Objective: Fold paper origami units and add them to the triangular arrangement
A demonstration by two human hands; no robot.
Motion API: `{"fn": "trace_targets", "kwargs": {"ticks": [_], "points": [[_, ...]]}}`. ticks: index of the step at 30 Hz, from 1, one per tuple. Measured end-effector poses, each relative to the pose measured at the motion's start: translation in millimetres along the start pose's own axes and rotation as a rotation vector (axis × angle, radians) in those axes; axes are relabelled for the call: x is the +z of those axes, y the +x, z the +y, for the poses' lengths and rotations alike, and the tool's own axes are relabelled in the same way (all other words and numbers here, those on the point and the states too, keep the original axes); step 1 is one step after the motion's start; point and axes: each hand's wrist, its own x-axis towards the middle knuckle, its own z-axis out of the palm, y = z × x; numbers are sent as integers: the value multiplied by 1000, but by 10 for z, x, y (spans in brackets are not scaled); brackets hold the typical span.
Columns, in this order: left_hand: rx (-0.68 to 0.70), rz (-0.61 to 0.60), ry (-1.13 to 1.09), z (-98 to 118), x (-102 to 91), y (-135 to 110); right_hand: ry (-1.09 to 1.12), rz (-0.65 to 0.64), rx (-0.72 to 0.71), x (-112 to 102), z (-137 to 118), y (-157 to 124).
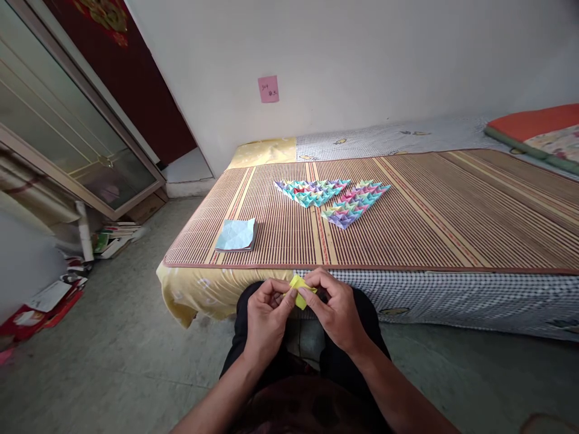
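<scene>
A small folded piece of yellow paper [298, 293] is pinched between both my hands above my lap. My left hand [266, 314] grips its left side with curled fingers. My right hand [333, 307] holds its right side, fingertips pressed on the fold. On the bamboo mat [452, 223] ahead lie two triangular arrangements of folded paper pieces: a mostly teal one [312, 191] and a pink, green and purple one [355, 204]. A stack of light blue paper squares [236, 235] sits near the mat's front left corner.
The mat covers a low bed with a yellow sheet [199, 289] and checked cloth. An orange cushion [538, 129] lies at the far right. A pink note [268, 89] is stuck on the wall. Books and clutter [113, 236] lie on the floor by a glass door.
</scene>
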Motion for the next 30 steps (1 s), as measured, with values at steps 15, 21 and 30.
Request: {"fn": "trace_targets", "kwargs": {"ticks": [15,21,30], "points": [[177,36,253,-89,-36,-67,-79,52,-6,20,-7,-34],[255,95,314,-129,-39,-110,-83,57,-30,27,-28,-54],[223,-7,218,-4,6,-118,-160,83,-269,31,34,-68]]}}
